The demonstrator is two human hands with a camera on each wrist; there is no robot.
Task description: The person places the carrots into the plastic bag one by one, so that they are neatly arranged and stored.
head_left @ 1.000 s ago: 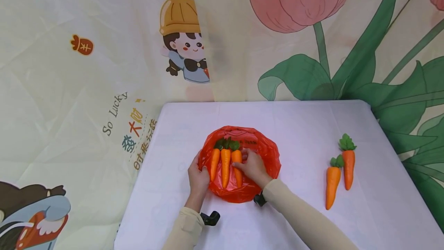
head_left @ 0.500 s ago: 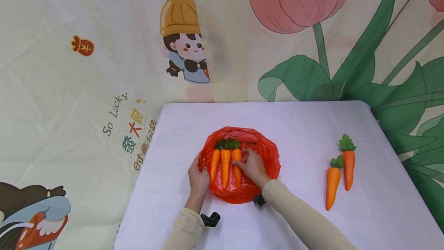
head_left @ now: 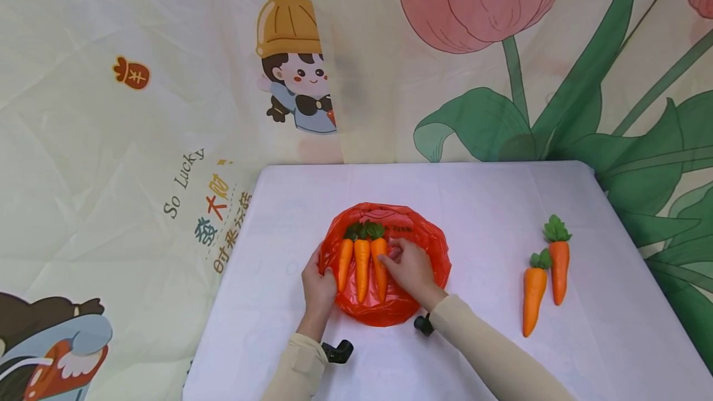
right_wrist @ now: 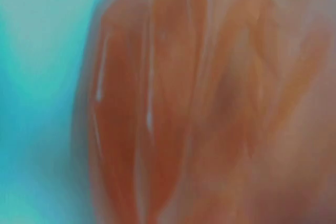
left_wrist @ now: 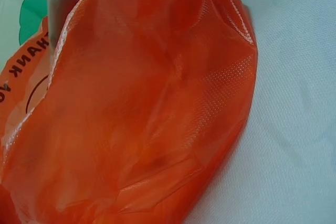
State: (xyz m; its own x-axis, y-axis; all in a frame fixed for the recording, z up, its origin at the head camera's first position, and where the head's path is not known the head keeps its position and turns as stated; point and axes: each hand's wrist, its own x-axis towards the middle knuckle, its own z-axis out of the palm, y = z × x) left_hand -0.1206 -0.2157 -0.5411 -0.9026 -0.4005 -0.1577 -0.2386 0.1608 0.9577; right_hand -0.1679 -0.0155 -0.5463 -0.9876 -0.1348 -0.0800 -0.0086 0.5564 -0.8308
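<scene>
A red plastic bag [head_left: 401, 314] lies spread on the table with its mouth facing up. Inside it are three orange carrots with green tops: a left carrot [head_left: 345, 262], a middle carrot [head_left: 362, 271] and a right carrot [head_left: 381, 283]. My left hand [head_left: 319, 289] grips the bag's left rim, thumb over the edge. My right hand [head_left: 412, 270] is over the bag's right part, its thumb tip at the right carrot's edge and its fingers loosely bent. The left wrist view shows the bag's outer side [left_wrist: 131, 98]; the right wrist view is blurred, with the bag's film [right_wrist: 121, 119] close up.
Two more carrots lie on the table at the right, a nearer carrot [head_left: 535, 299] and a farther carrot [head_left: 560, 271]. The white table [head_left: 479, 203] backs onto a printed cloth [head_left: 373, 79]. A black wrist camera [head_left: 338, 351] sits by each sleeve.
My right hand has eased right and slightly down, its thumb sliding from across the right carrot to its edge. That carrot's lower end has shifted slightly left. My left hand stays put.
</scene>
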